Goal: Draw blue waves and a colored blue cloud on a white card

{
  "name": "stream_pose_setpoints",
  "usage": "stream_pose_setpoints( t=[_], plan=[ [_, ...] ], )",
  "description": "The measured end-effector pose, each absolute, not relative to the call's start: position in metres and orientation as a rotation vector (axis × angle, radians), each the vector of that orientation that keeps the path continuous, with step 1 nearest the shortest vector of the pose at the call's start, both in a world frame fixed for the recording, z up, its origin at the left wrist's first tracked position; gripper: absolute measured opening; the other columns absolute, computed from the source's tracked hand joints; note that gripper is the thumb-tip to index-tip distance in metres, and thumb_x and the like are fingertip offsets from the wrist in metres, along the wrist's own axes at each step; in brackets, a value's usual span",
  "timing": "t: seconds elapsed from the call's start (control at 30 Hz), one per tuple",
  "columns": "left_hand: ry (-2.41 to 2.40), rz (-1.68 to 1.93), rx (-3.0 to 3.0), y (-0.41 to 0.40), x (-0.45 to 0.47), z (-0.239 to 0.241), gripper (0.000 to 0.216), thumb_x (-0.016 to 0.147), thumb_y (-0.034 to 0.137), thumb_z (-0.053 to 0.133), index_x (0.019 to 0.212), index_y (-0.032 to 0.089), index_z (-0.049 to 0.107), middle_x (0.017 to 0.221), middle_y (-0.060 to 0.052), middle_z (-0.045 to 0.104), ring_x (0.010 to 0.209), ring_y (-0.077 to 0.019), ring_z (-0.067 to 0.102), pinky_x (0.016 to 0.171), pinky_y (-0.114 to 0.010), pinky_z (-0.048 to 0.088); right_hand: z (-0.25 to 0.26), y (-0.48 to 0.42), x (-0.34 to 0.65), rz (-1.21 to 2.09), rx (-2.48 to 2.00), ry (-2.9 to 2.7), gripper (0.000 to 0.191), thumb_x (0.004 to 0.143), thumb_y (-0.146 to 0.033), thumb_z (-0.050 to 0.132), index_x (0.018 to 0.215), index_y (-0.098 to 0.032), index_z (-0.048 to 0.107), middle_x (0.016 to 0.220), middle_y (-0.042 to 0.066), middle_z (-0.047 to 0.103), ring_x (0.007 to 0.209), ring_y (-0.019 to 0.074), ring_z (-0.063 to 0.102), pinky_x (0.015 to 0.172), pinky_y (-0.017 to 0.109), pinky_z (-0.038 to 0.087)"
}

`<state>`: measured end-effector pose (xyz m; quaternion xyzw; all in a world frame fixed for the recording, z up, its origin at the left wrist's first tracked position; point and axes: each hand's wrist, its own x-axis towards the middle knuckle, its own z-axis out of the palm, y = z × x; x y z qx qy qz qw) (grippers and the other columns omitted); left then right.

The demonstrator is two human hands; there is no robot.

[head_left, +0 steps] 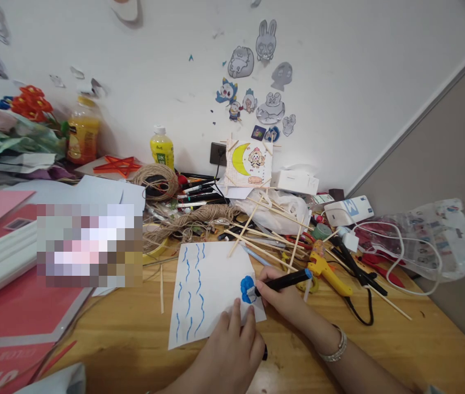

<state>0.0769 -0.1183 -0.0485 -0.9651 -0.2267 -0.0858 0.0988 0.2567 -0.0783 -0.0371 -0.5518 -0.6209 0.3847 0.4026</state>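
Observation:
A sheet of white paper (220, 279) lies on the wooden table, with wavy blue lines down its left part. On its right side is a blue flower-like shape (248, 285), coloured around a paler middle. My right hand (279, 293) grips a black marker (284, 280) with a blue end, its tip at the edge of that shape. My left hand (232, 345) rests on the paper's lower edge, fingers spread and pointing at the shape. A small black object (265, 352), perhaps the marker's cap, shows partly from under my left hand.
Thin wooden sticks (244, 232) cross behind and over the paper's top. A yellow glue gun (326, 268) with a black cord lies at right, near a white cable (400, 241). Twine (208, 216), pens and a yellow-labelled bottle (162, 148) crowd the back. Red packaging (6, 306) covers the left.

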Motion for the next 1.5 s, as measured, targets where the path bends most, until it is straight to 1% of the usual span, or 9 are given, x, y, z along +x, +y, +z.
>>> stream_pose_setpoints(
  t=[0.27,0.47,0.67,0.9,1.07,1.27,1.5],
  plan=[
    [-0.661,-0.234,-2.845,-0.119,0.078,-0.047,0.032,0.088,0.035,0.054,0.111,0.015,0.061,0.124,-0.017,0.06,0.112,-0.0385,0.055,0.08,-0.047,0.04,-0.037,-0.078,0.256,0.984,-1.385,-1.554,0.025,0.079,-0.036,0.057,0.062,-0.021,0.048,0.053,-0.005,0.045,0.052,0.0126,0.042,0.05,0.024,0.035],
    [-0.67,-0.258,-2.836,-0.118,0.078,-0.047,0.03,0.09,0.034,0.049,0.111,0.016,0.062,0.124,-0.017,0.06,0.112,-0.0386,0.055,0.081,-0.046,0.04,-0.037,-0.079,0.256,0.987,-1.369,-1.544,0.025,0.08,-0.037,0.058,0.062,-0.021,0.048,0.052,-0.005,0.045,0.051,0.0126,0.042,0.049,0.024,0.034],
    [-0.681,-0.259,-2.848,-0.119,0.078,-0.05,0.031,0.09,0.033,0.05,0.113,0.016,0.061,0.126,-0.018,0.057,0.115,-0.0375,0.052,0.084,-0.047,0.038,-0.037,-0.078,0.256,0.997,-1.369,-1.534,0.027,0.079,-0.038,0.059,0.061,-0.021,0.048,0.052,-0.005,0.045,0.049,0.0118,0.041,0.048,0.024,0.034],
    [-0.682,-0.24,-2.852,-0.119,0.078,-0.047,0.03,0.089,0.034,0.052,0.112,0.015,0.061,0.125,-0.017,0.059,0.113,-0.037,0.055,0.082,-0.047,0.04,-0.039,-0.078,0.256,1.014,-1.352,-1.507,0.03,0.079,-0.04,0.06,0.06,-0.022,0.047,0.049,-0.006,0.042,0.047,0.0115,0.04,0.046,0.024,0.032],
    [-0.668,-0.257,-2.828,-0.119,0.079,-0.045,0.029,0.089,0.034,0.052,0.108,0.015,0.063,0.123,-0.017,0.061,0.11,-0.0389,0.057,0.079,-0.046,0.042,-0.039,-0.079,0.257,1.039,-1.353,-1.501,0.029,0.079,-0.04,0.06,0.061,-0.021,0.047,0.05,-0.006,0.044,0.047,0.0115,0.041,0.045,0.023,0.032],
    [-0.69,-0.257,-2.85,-0.12,0.078,-0.049,0.03,0.092,0.034,0.049,0.112,0.016,0.062,0.125,-0.018,0.058,0.114,-0.0373,0.053,0.082,-0.046,0.039,-0.039,-0.079,0.257,1.009,-1.354,-1.516,0.028,0.079,-0.038,0.06,0.06,-0.021,0.048,0.052,-0.005,0.044,0.049,0.0115,0.042,0.046,0.023,0.034],
    [-0.717,-0.217,-2.888,-0.119,0.082,-0.06,0.032,0.091,0.034,0.05,0.114,0.015,0.061,0.128,-0.02,0.055,0.116,-0.0389,0.051,0.083,-0.048,0.039,-0.04,-0.078,0.257,1.026,-1.366,-1.519,0.029,0.08,-0.039,0.059,0.061,-0.021,0.047,0.05,-0.006,0.045,0.047,0.0109,0.042,0.045,0.023,0.033]
  ],
)
